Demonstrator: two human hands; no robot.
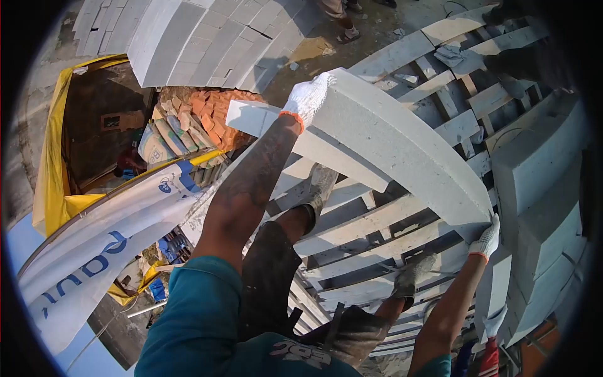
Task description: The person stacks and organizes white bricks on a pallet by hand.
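A long, pale grey lightweight concrete block [402, 144] spans the space in front of me, above wooden slats. My left hand [309, 99], in a white knit glove with an orange cuff, is closed on its far left end. At the opposite end my right hand [487, 237], gloved alike, grips the lower right corner; its fingertips are partly hidden. Beneath the block, another pale block or board [339, 157] shows along its left side. My feet, in grey worn boots [320, 191], stand on the wooden pallets [358, 229].
Stacked blocks rise at the upper left [201, 44] and on the right [540, 182]. Another person's gloved hand [494, 323] with a red sleeve is at lower right. Left are a white banner [94, 251], a yellow-edged opening [56, 138] and orange bricks [220, 113]. Someone's legs show above.
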